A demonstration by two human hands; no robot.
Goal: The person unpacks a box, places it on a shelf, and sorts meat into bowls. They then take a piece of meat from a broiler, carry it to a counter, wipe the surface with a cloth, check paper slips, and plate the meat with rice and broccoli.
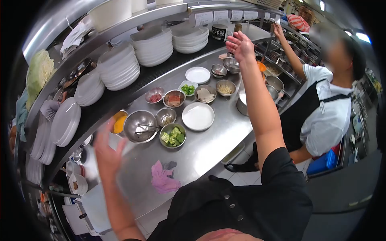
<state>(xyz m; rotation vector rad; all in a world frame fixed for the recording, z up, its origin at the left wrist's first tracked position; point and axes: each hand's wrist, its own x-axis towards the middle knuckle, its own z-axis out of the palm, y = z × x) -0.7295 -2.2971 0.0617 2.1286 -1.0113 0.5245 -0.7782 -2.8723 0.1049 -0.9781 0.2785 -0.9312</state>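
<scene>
My left hand (108, 148), a bit blurred, is raised over the left of the counter with fingers apart and nothing in it. Beside it are a bowl of yellow-orange egg-like liquid (119, 122) and a large steel bowl (134, 134) with utensils inside. My right hand (241, 47) reaches forward with fingers spread, palm showing and nothing held, near a black COFFEE mug (219, 32). Between my arms stand bowls of broccoli (173, 136), red meat (155, 95), a pinkish block (173, 99), chopped greens (187, 88) and pale slices (205, 94), plus a white plate (198, 116).
Stacked white dishes (150, 46) line the shelf behind the counter (217, 132). A pink cloth (164, 178) lies on the near side. At the right, a co-worker (317, 108) in a black apron raises an arm toward clipped paper slips (237, 15).
</scene>
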